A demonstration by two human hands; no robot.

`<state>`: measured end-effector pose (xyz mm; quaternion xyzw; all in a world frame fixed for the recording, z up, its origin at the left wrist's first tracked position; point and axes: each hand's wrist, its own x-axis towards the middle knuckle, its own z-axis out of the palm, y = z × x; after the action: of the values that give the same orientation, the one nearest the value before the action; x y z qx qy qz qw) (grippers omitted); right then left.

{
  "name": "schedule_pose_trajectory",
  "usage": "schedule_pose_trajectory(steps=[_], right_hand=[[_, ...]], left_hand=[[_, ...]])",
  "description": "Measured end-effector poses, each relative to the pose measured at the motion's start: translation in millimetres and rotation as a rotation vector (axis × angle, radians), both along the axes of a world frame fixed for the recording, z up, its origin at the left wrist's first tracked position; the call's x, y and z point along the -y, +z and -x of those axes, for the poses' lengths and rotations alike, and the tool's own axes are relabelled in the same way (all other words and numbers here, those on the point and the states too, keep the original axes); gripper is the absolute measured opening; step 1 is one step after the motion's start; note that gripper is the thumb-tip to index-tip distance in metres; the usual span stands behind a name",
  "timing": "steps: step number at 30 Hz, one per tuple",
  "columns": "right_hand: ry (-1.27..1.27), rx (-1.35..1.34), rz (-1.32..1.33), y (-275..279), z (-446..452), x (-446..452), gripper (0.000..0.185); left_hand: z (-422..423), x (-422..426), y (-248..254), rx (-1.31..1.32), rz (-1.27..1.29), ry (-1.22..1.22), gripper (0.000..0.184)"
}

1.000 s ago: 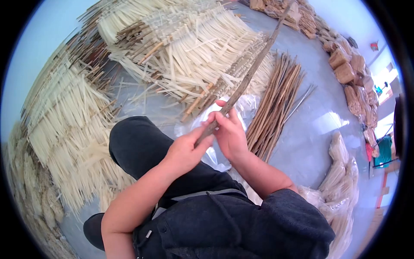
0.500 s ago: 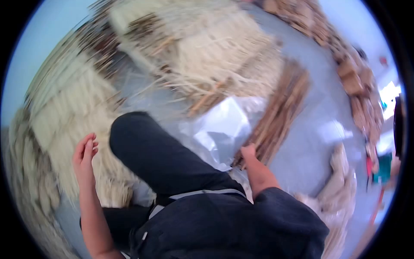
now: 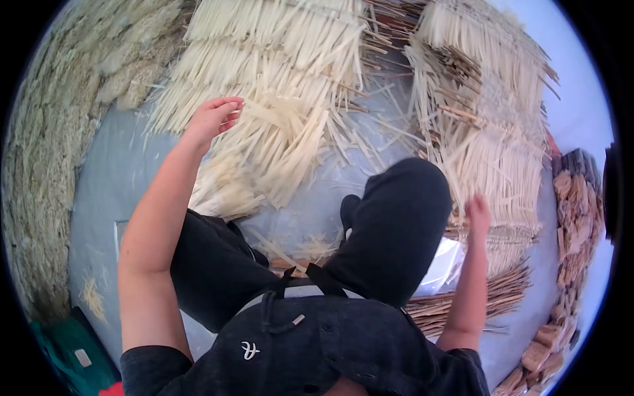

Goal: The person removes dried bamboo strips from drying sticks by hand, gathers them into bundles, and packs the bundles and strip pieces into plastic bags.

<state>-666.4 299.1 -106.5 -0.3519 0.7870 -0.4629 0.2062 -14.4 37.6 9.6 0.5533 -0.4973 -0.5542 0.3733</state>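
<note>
My left hand (image 3: 216, 119) is raised over a wide spread of pale, flat strips (image 3: 257, 72), its fingers loosely bent and apart with nothing in them. On the other side, my right hand (image 3: 477, 211) is smeared by motion, so its fingers cannot be made out. It is above the near part of a second layered spread of pale strips (image 3: 508, 152). Below it, partly behind my right forearm, lies a bundle of thin brown sticks (image 3: 505, 294). A shiny clear plastic sheet (image 3: 444, 267) shows between my knee and that forearm.
Stacked greyish fibrous bundles (image 3: 39, 171) line the left side. Brown wrapped bundles (image 3: 571, 231) run along the right edge. A green bag or container (image 3: 72, 350) sits at lower left. Loose strips (image 3: 389, 122) litter the grey floor (image 3: 105, 191) between the spreads.
My right hand has let go of the brown sticks, which now lie on the floor, and is away from them. My view has turned left; my left hand reaches over the pale strips.
</note>
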Motion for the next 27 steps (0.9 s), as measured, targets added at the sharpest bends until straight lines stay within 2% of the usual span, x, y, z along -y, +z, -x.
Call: schedule_pose_trajectory(steps=[1, 2, 4, 5, 6, 7, 9, 11, 13, 14, 16, 17, 18, 21, 22, 23, 24, 27], right_hand=[[0.051, 0.032, 0.2, 74.9, -65.4, 48.4, 0.04], [0.151, 0.031, 0.227, 135.5, -117.3, 87.8, 0.038], [0.44, 0.015, 0.249, 189.1, -181.1, 154.6, 0.039], [0.583, 0.005, 0.23, 199.0, -211.9, 183.8, 0.039], [0.7, -0.022, 0.155, 195.3, -238.0, 216.8, 0.041], [0.818, -0.049, 0.079, 186.0, -261.9, 246.2, 0.043], [0.902, -0.032, -0.126, 146.8, -309.9, 298.2, 0.051], [0.923, -0.088, -0.237, 74.7, -339.5, 348.1, 0.067], [0.866, -0.077, -0.281, 5.5, -361.7, 385.1, 0.085], [0.871, -0.073, -0.294, -24.5, -372.1, 396.9, 0.085], [0.694, 0.143, -0.21, -70.4, -392.4, 410.6, 0.097], [0.686, 0.175, -0.23, -87.3, -398.7, 415.5, 0.105], [0.684, 0.184, -0.241, -96.8, -404.2, 417.7, 0.105], [0.671, 0.218, -0.255, -121.7, -412.8, 429.6, 0.11], [0.613, 0.159, -0.26, -137.1, -412.4, 438.6, 0.11], [0.558, 0.098, -0.269, -152.9, -410.6, 444.8, 0.111], [0.566, 0.096, -0.291, -165.5, -408.4, 449.2, 0.111], [0.604, 0.073, -0.327, -188.8, -413.4, 456.4, 0.111]], left_hand=[[-0.8, 5.5, -2.3, 0.018, -0.035, -0.043, 0.028], [-3.3, 12.7, -1.2, 0.01, -0.039, -0.034, 0.028], [-9.5, 27.1, 6.9, 0.292, -0.126, -0.276, 0.03], [-13.8, 35.0, 6.5, 0.279, -0.137, -0.272, 0.03], [-20.1, 45.4, 6.8, 0.372, -0.16, -0.328, 0.032], [-25.7, 54.2, 2.4, 0.465, -0.184, -0.382, 0.033], [-38.4, 76.8, -19.7, 0.455, -0.214, -0.367, 0.034], [-46.6, 99.3, -43.2, 0.452, -0.241, -0.357, 0.035], [-48.3, 119.3, -68.4, 0.494, -0.374, -0.364, 0.038], [-47.6, 132.6, -85.7, 0.49, -0.387, -0.363, 0.038], [-43.3, 159.5, -112.6, 0.402, -0.465, -0.336, 0.038], [-36.8, 169.2, -125.6, 0.352, -0.489, -0.287, 0.037], [-31.6, 178.7, -144.4, 0.355, -0.503, -0.289, 0.037], [-13.6, 199.7, -213.6, 0.023, -0.652, 0.071, 0.038], [-9.2, 204.3, -233.3, 0.017, -0.665, 0.073, 0.038], [-4.7, 204.9, -253.3, -0.018, -0.644, 0.173, 0.038], [-0.4, 203.3, -265.9, -0.051, -0.627, 0.276, 0.038], [3.2, 204.3, -281.1, -0.2, -0.543, 0.298, 0.043]])
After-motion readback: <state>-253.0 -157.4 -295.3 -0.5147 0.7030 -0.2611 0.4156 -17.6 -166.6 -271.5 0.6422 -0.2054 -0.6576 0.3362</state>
